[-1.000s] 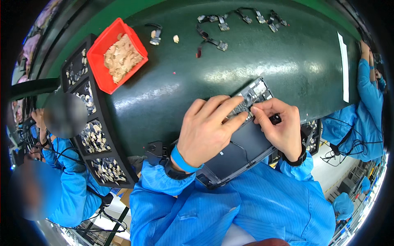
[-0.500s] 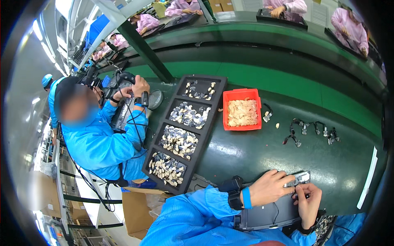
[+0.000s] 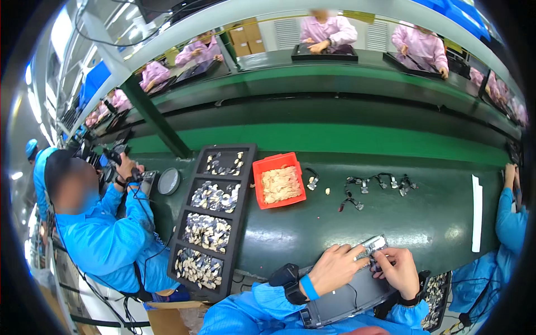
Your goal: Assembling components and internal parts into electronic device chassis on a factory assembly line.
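Note:
A dark grey flat electronic device (image 3: 349,300) lies close against my body at the near edge of the bench, a thin black cable across its face. At its far right end is a silvery part (image 3: 375,243). My left hand (image 3: 334,271), with a blue band at the wrist, holds that end, its fingers bent over the silvery part and its thumb hidden. Beside it, my right hand (image 3: 400,273) is closed in a pinch at the same end. Something small and dark shows at its fingertips, too covered to name.
Left of centre is a black compartment tray (image 3: 238,223) of small black and cream pieces. Near it are a red bin (image 3: 298,196) of cream pieces and several cable connectors (image 3: 364,188). A white strip (image 3: 477,215) lies right. Co-workers in blue (image 3: 106,234) sit at both sides.
My view has tilted up and turned right, so the bench items appear farther left and lower. Both hands stay at the device's end, with small shifts of the fingers.

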A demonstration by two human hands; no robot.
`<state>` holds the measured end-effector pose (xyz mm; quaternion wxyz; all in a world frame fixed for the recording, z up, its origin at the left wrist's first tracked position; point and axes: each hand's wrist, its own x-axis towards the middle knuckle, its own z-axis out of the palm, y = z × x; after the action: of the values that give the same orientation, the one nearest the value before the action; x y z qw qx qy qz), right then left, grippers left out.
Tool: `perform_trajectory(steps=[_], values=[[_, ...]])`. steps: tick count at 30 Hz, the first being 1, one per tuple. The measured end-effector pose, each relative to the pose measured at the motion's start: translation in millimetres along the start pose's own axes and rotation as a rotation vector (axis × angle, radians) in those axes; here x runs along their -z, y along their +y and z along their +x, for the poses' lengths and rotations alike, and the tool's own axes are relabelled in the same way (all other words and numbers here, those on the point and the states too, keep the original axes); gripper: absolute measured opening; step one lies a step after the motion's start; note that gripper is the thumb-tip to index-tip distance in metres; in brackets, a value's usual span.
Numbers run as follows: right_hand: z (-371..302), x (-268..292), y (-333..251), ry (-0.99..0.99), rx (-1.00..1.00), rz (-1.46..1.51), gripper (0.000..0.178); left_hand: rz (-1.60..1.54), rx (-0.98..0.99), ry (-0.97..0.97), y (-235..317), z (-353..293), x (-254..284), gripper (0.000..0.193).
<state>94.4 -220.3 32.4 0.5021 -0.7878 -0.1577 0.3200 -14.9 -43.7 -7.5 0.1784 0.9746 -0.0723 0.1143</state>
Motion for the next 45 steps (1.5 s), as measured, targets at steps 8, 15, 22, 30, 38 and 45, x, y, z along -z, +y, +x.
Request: perform_trajectory(steps=[8,15,22,30,38,45], values=[[-14.4,22.3,7.0,0.101,0.091,-0.187,0.023,-0.012,-0.02,-0.026,6.0,-5.2,4.8,0.04],[-15.2,38.0,22.7,0.023,-0.095,-0.006,0.021,0.004,-0.08,-0.061,20.6,13.8,34.2,0.038],[-3.0,50.6,25.9,-0.178,-0.073,0.18,0.027,-0.353,-0.1,0.045,27.9,41.2,12.6,0.037],[3.3,54.2,63.4,0.205,0.049,0.314,0.038,-0.384,-0.173,0.095,32.3,40.2,-11.6,0.023],[14.2,60.3,68.4,0.252,0.083,0.376,0.034,-0.342,-0.196,0.019,33.1,50.8,-10.2,0.022],[22.8,52.8,58.5,0.247,0.097,0.332,0.034,-0.245,-0.217,0.049,23.7,50.2,-5.9,0.015]])
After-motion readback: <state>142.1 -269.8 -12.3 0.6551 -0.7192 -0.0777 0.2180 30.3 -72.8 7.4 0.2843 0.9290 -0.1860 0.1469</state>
